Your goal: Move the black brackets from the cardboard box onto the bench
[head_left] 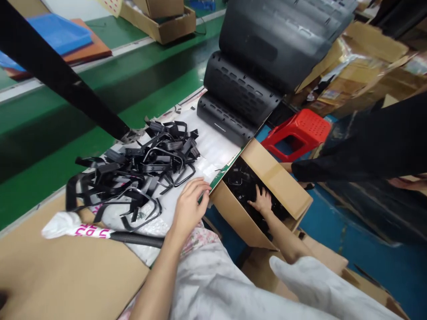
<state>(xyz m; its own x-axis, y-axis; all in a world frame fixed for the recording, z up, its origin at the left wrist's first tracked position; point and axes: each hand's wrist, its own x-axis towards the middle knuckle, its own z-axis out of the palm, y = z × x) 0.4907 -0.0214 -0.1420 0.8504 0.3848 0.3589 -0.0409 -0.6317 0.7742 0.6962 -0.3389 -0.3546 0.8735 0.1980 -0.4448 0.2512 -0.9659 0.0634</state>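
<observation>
My left hand (191, 202) rests at the table's near edge, fingers loosely stretched and apart, with nothing held. Beside it on the white-covered tabletop (208, 153) lies a tangled heap of black bent brackets (153, 164), some with shiny metal edges. My right hand (261, 201) reaches down into an open cardboard box (276, 178) at the table's side. Its fingers are spread over the dark parts (238, 178) inside, and I cannot make out their exact kind. A tool or bar with a black shaft and a white plastic-wrapped end (78, 226) lies left of my left hand.
Large black perforated plastic panels (240, 89) stand at the table's far end. A red stool (296, 133) is behind the box, near a person in dark clothes (373, 138). A black post (66, 75) slants across the left. Cardboard boxes (363, 66) fill the back right.
</observation>
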